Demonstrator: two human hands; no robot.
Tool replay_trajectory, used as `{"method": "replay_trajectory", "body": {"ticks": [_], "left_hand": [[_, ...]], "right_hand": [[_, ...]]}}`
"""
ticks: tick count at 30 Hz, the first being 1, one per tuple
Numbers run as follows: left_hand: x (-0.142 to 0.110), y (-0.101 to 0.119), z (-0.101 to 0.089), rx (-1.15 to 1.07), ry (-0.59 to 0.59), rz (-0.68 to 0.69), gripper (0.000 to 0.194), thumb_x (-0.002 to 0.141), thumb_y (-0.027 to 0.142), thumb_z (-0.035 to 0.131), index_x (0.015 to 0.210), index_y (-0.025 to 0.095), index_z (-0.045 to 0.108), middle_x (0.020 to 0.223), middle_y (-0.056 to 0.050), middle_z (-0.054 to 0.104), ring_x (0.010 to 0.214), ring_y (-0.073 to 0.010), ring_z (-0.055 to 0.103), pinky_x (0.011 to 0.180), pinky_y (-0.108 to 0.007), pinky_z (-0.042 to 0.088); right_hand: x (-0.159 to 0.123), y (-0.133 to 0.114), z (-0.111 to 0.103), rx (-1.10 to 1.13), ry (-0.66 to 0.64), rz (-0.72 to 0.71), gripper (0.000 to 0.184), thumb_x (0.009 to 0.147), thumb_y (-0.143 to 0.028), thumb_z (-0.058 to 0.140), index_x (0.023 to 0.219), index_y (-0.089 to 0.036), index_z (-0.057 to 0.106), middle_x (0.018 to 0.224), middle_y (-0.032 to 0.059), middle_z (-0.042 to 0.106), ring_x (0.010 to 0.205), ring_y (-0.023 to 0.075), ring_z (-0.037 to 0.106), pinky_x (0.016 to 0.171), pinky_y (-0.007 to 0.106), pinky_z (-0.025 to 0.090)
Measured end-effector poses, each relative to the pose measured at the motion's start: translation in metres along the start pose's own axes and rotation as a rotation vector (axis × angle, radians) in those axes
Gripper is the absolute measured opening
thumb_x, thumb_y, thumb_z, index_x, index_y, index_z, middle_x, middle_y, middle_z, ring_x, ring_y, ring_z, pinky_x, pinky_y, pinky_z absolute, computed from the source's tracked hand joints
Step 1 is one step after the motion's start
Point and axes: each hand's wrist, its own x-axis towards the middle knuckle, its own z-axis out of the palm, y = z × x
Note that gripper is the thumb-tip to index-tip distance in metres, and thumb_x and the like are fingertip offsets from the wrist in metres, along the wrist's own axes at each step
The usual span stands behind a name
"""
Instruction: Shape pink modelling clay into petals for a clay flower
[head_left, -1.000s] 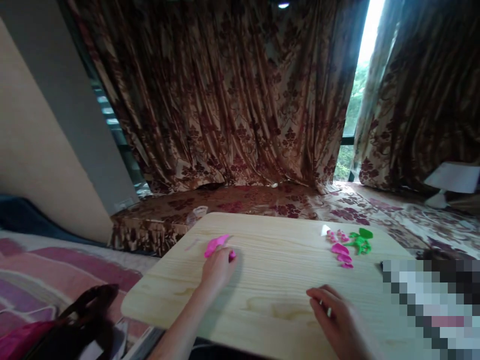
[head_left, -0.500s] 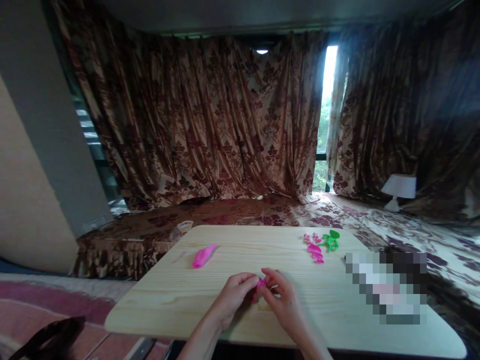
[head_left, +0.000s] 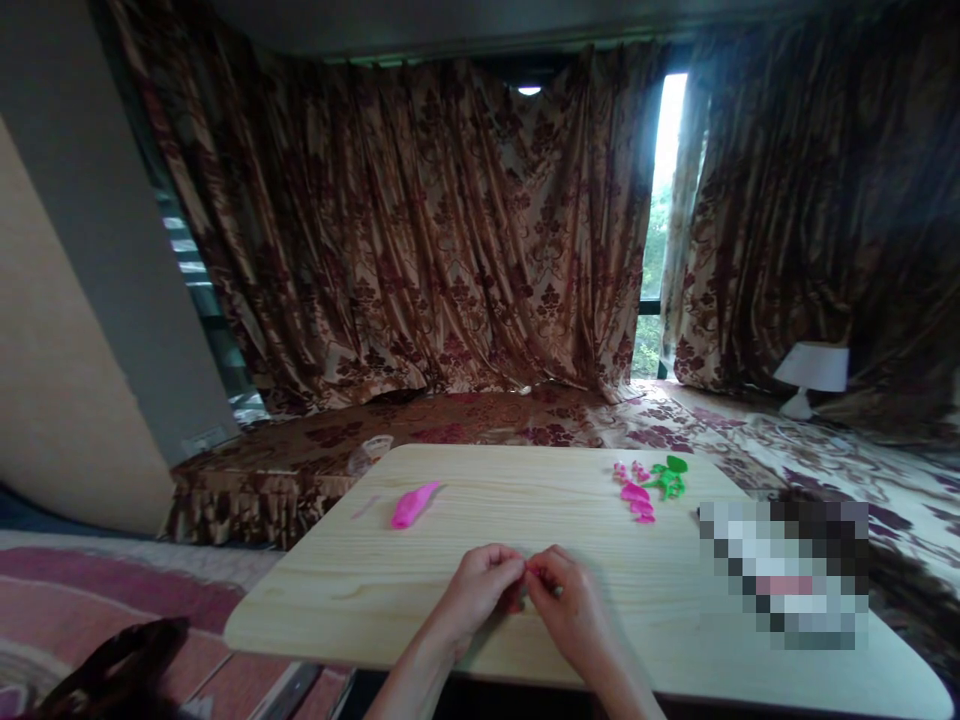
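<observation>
Over the near middle of the table, my left hand [head_left: 480,590] and my right hand [head_left: 566,595] meet at the fingertips. Both are closed in a pinch on a small pink piece, almost wholly covered by the fingers. Something small and reddish [head_left: 514,603] shows in the shadow below the fingertips; its kind is unclear. Left of the hands lies a long bright pink tapered item [head_left: 414,506], soft-looking. Farther off to the right sit pink petal-like pieces [head_left: 637,497], small pink and white bits [head_left: 628,471] and green leaf-and-stem pieces [head_left: 670,482].
The pale wooden table [head_left: 337,580] has rounded corners. A blurred-out patch [head_left: 787,575] covers something on its right side. Beyond the back left edge is a clear plastic container [head_left: 370,454]. A white lamp [head_left: 814,368] stands at the far right before patterned curtains [head_left: 450,250].
My fingertips have drawn closer together, and the pink piece that showed between them is now nearly hidden. The camera view has shifted slightly; the items on the table stay put.
</observation>
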Motion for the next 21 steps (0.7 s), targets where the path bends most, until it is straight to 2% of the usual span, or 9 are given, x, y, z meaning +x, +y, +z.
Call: {"method": "replay_trajectory", "body": {"ticks": [3,5,8,10,12,16,19,21], "left_hand": [[-0.001,0.001,0.0,-0.011,0.035,0.008,0.017,0.066,0.029,0.064,0.065,0.013,0.06,0.052,0.001,0.053,0.046,-0.0094,0.048,0.046,-0.022,0.039],[-0.002,0.002,0.0,-0.028,0.061,0.012,0.019,0.067,0.032,0.063,0.065,0.013,0.059,0.052,0.002,0.052,0.046,-0.0091,0.047,0.046,-0.022,0.039],[-0.002,0.003,0.001,-0.056,0.066,0.016,0.025,0.07,0.038,0.062,0.066,0.013,0.059,0.054,0.002,0.052,0.047,-0.0088,0.048,0.047,-0.022,0.04],[-0.002,0.003,0.001,-0.069,0.048,0.018,0.028,0.071,0.041,0.061,0.066,0.013,0.059,0.055,0.001,0.052,0.048,-0.0086,0.048,0.048,-0.022,0.04],[-0.003,0.003,0.003,-0.075,0.021,0.02,0.03,0.073,0.042,0.059,0.068,0.012,0.059,0.055,0.001,0.052,0.047,-0.0087,0.048,0.047,-0.022,0.04],[-0.006,0.006,0.006,-0.067,-0.056,0.014,0.029,0.074,0.04,0.059,0.069,0.012,0.06,0.058,-0.002,0.056,0.048,-0.0104,0.051,0.048,-0.024,0.04],[-0.006,0.01,0.008,-0.059,-0.075,0.025,0.021,0.071,0.032,0.062,0.068,0.011,0.06,0.06,-0.003,0.059,0.05,-0.0103,0.053,0.051,-0.024,0.04],[-0.004,0.012,0.008,-0.053,-0.062,0.035,0.018,0.071,0.029,0.062,0.069,0.012,0.059,0.06,-0.003,0.06,0.05,-0.0099,0.053,0.052,-0.023,0.04]], "right_hand": [[0.002,0.001,-0.003,0.045,0.064,0.021,0.017,0.084,-0.022,0.051,0.073,-0.018,0.064,0.07,0.0016,0.058,0.064,0.0138,0.056,0.059,0.023,0.044],[0.002,0.003,-0.004,0.102,0.096,0.04,0.017,0.086,-0.024,0.048,0.09,-0.018,0.063,0.079,0.0034,0.061,0.071,0.0145,0.059,0.063,0.023,0.047],[0.0,0.002,-0.003,0.224,0.067,0.026,0.031,0.085,-0.024,0.051,0.115,-0.02,0.055,0.094,0.0052,0.061,0.079,0.0151,0.06,0.064,0.023,0.05],[-0.001,-0.001,-0.002,0.232,-0.01,-0.032,0.029,0.082,-0.02,0.054,0.111,-0.022,0.058,0.095,0.0044,0.06,0.079,0.0147,0.06,0.063,0.023,0.05],[-0.001,-0.003,-0.001,0.186,-0.039,-0.075,0.021,0.082,-0.016,0.053,0.099,-0.022,0.065,0.09,0.0033,0.06,0.077,0.0141,0.06,0.064,0.023,0.049],[0.001,-0.004,-0.004,0.143,0.022,-0.066,0.015,0.083,-0.016,0.052,0.083,-0.02,0.067,0.078,0.002,0.059,0.071,0.0137,0.058,0.064,0.023,0.047],[0.002,-0.005,-0.006,0.178,0.037,-0.049,0.017,0.085,-0.017,0.05,0.083,-0.02,0.067,0.077,0.0021,0.058,0.073,0.0138,0.059,0.066,0.023,0.048],[0.001,-0.006,-0.006,0.205,0.025,-0.043,0.017,0.085,-0.018,0.05,0.091,-0.02,0.066,0.084,0.003,0.059,0.075,0.014,0.059,0.065,0.022,0.048]]}}
